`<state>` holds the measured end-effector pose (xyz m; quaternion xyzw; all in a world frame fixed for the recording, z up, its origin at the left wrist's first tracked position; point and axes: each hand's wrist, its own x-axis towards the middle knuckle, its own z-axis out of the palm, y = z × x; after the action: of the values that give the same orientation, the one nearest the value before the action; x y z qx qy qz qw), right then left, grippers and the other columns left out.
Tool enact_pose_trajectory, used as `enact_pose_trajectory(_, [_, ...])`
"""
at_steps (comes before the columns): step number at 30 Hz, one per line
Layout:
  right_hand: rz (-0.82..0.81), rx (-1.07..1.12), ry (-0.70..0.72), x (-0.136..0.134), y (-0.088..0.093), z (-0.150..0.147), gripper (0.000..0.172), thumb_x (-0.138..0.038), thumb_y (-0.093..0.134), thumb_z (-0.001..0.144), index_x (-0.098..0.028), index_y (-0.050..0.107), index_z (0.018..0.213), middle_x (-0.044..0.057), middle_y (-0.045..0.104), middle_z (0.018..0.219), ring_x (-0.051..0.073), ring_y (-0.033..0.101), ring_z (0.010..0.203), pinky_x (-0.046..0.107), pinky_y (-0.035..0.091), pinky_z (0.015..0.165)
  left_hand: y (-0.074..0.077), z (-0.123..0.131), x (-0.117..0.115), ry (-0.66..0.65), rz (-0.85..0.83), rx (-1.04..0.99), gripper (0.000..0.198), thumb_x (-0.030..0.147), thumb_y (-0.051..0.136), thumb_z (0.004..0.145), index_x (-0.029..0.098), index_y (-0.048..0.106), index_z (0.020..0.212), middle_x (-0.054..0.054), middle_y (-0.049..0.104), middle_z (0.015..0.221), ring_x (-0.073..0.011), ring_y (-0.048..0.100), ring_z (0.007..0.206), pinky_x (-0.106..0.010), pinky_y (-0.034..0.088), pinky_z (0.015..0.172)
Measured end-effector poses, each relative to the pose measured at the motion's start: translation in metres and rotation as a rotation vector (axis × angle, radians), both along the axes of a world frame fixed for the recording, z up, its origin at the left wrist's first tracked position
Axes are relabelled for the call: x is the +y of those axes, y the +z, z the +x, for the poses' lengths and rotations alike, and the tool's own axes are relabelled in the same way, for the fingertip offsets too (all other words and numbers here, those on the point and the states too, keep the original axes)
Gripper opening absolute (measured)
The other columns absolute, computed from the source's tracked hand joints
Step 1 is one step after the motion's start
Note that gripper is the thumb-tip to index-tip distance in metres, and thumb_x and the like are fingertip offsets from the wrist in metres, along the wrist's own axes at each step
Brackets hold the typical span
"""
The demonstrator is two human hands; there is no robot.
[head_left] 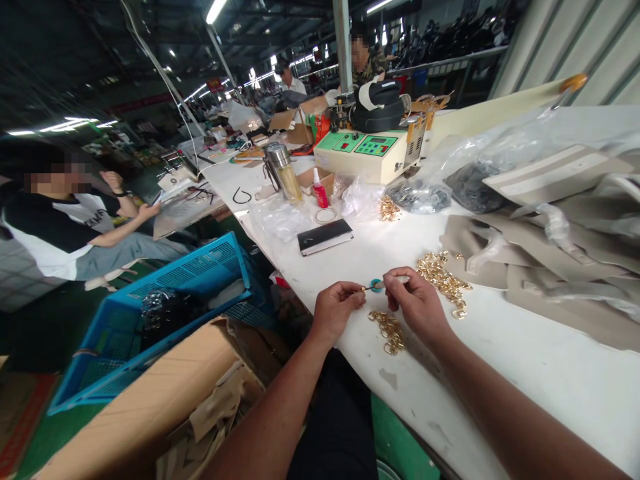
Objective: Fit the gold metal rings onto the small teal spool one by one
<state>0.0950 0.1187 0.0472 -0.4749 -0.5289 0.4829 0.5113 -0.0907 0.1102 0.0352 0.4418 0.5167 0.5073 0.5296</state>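
Centre of frame: bare left hand (pixel 334 310) pinching tiny gold-coloured piece (pixel 363 289); bare right hand (pixel 414 299) gripping slim pale-handled tool (pixel 401 279), thin shaft pointing at left fingertips. Just below, small pile of shiny gold metal rings (pixel 392 333); right of hands, larger heap of gold metal hardware (pixel 443 275). Right edge: stacked flat taupe panels (pixel 555 300). Upper centre: cream box-shaped machine with green control panel (pixel 360 160). Left: blue perforated plastic crate (pixel 175 277).

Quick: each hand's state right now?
Left hand: closed, apparently pinching a small gold-coloured piece.
Right hand: closed, holding a thin, pale-handled tool.
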Motion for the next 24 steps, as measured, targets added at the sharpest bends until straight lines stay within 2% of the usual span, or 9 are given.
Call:
enact_pose_trajectory(12, [0.025, -0.074, -0.008, -0.0007, -0.0014, 0.0019, 0.036, -0.057, 0.065, 0.097, -0.021, 0.067, 0.099, -0.001, 0.063, 0.063, 0.014, 0.056, 0.056, 0.026, 0.043, 0.055, 0.0033, 0.0009, -0.0004, -0.002, 0.007, -0.011, 0.027, 0.033, 0.086, 0.074, 0.015, 0.076, 0.09, -0.003, 0.073, 0.074, -0.0131, 0.064, 0.07, -0.025, 0.051, 0.072])
enact_pose_trajectory(24, [0.032, -0.058, -0.004, -0.0022, 0.0, 0.0021, 0.033, -0.055, 0.064, 0.097, -0.021, 0.067, 0.099, -0.001, 0.065, 0.065, 0.013, 0.057, 0.056, 0.026, 0.044, 0.055, 0.0025, 0.0004, -0.0007, -0.006, 0.008, -0.015, 0.028, 0.033, 0.086, 0.074, 0.013, 0.077, 0.092, -0.004, 0.074, 0.075, -0.0126, 0.065, 0.07, -0.024, 0.052, 0.072])
